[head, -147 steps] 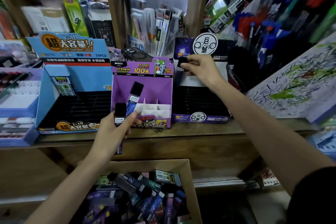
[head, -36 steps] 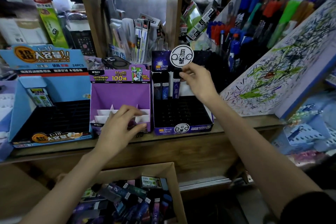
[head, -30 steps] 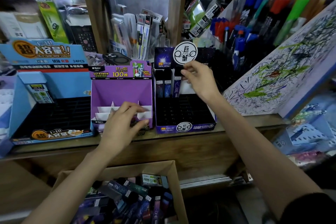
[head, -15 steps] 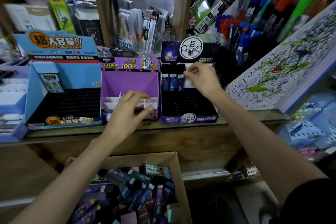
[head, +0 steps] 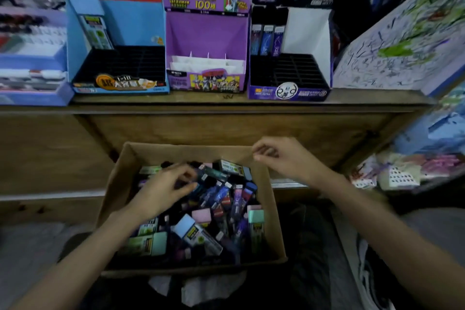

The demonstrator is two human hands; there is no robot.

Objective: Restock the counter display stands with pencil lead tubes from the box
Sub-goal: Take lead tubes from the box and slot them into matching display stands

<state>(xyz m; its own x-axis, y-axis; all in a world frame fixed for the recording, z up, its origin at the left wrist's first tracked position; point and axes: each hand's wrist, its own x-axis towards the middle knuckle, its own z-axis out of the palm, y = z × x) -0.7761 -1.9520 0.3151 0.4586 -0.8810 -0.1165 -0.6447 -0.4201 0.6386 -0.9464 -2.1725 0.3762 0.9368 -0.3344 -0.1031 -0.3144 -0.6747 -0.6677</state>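
Note:
An open cardboard box [head: 273,224] on the floor below the counter is full of mixed pencil lead tubes [head: 201,233]. My left hand [head: 161,191] is down among them, with fingers and thumb curled on the end of a dark tube [head: 210,173]. My right hand [head: 284,158] hovers over the box's far right corner, loosely curled and holding nothing. On the counter stand a blue display stand [head: 130,25] with one tube [head: 97,33], a purple stand [head: 206,35], and a dark stand [head: 308,30] with three tubes [head: 268,39] in its back row.
The wooden counter edge [head: 226,106] runs just above the box. A scribbled test pad [head: 402,40] leans at the right, and a pale blue tray of goods [head: 30,58] sits at the left. Loose packets [head: 392,173] lie on a low shelf at the right.
Both hands have dropped from the counter stands to the box. The left hand went in among the tubes, the right left the dark stand, and my view tilted down.

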